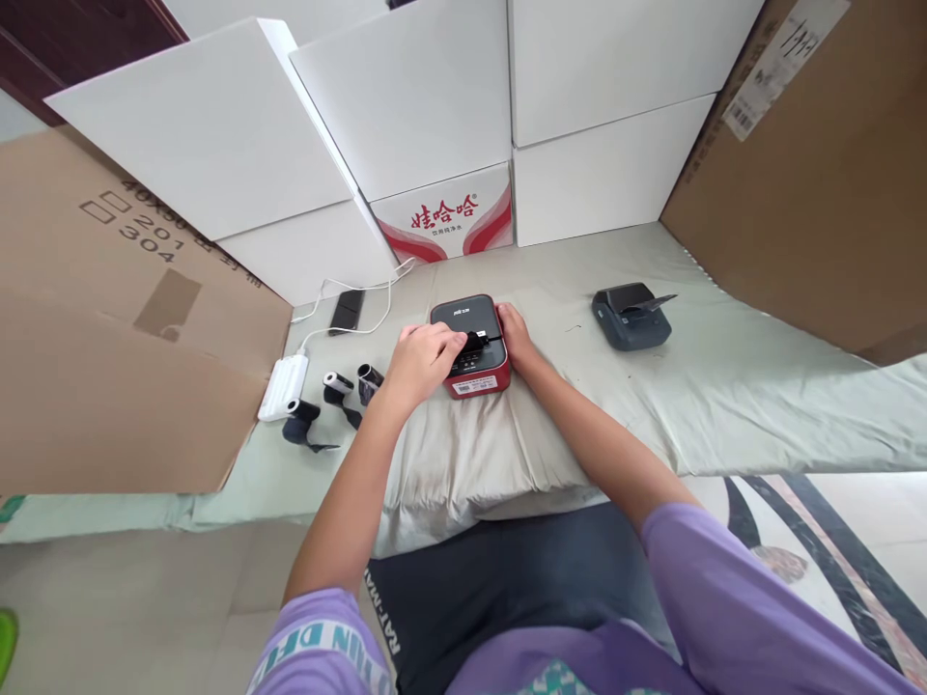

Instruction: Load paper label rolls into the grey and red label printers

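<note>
In the head view a box-shaped device [481, 313] with a black top and red sides lies on the cloth-covered surface, a white label on its near side. A black bundled cable [475, 342] rests on its top. My left hand [426, 359] reaches over the device's left side, fingers together, its thumb and fingertips closed at the cable's left end. Around the device's right side, my right hand [513, 336] is pressed with its fingers curled at the far right corner. Its palm side and some fingertips are hidden.
Three small black rolls, one of them a roll with a loose strip [300, 420], lie left beside a white power strip [284, 386]. A phone [346, 312] and white cable lie behind. A dark grey device [632, 317] stands right. White boxes [427, 97] and brown cardboard [818, 212] enclose the surface.
</note>
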The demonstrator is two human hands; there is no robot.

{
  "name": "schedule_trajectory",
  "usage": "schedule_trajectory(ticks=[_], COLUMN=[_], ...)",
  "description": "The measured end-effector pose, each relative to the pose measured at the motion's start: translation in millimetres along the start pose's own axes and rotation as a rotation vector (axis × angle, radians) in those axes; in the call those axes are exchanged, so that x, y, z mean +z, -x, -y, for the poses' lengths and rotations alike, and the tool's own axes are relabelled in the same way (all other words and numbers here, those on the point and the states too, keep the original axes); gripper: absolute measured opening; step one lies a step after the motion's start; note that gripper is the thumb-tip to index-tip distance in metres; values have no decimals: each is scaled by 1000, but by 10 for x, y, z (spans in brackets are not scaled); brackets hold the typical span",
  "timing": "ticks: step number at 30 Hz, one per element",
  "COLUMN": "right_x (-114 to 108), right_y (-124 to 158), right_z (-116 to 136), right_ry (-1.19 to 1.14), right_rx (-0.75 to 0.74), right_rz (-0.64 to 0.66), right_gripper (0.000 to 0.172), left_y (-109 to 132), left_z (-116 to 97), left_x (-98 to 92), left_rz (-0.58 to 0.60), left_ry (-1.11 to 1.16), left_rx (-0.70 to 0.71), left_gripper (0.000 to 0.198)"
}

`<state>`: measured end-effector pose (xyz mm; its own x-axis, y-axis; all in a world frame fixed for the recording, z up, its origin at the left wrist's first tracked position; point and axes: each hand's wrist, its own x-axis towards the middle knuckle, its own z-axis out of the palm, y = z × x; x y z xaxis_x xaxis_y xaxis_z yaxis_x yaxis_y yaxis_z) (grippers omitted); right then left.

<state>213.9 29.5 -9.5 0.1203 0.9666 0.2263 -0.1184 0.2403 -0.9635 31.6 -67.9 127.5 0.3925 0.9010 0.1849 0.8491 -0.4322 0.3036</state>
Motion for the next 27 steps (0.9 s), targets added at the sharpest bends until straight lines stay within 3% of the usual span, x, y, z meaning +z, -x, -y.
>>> schedule_trajectory(ticks=[10, 14, 17, 20, 22, 24, 25, 27], right_x=[-5, 16, -16, -175, -331, -467, -513, -563], right_y=[26, 85, 147, 239, 347, 490, 561, 663], right_z=[12, 45, 152, 358, 515, 645, 694, 770], right_ry=[7, 8, 64, 111, 88, 88, 119, 244], right_rx=[18, 27, 49, 132, 169, 120, 67, -39], right_rz=[8, 3, -30, 25, 183, 384, 451, 473], right_gripper=[63, 53, 48, 48, 51, 64, 76, 92], left_y=[-53, -90, 21, 263, 407, 464, 450, 347], left_z=[-54, -33, 101, 369, 563, 693, 717, 687], left_x=[154, 115, 126, 329, 575, 834, 941, 1069], left_rz=[-74, -39, -17, -33, -76, -45, -15, -4], left_ry=[-174, -95, 46, 252, 416, 561, 617, 682], left_rx=[70, 58, 33, -20, -134, -190, -170, -139], left_gripper=[53, 54, 54, 56, 96, 131, 136, 126])
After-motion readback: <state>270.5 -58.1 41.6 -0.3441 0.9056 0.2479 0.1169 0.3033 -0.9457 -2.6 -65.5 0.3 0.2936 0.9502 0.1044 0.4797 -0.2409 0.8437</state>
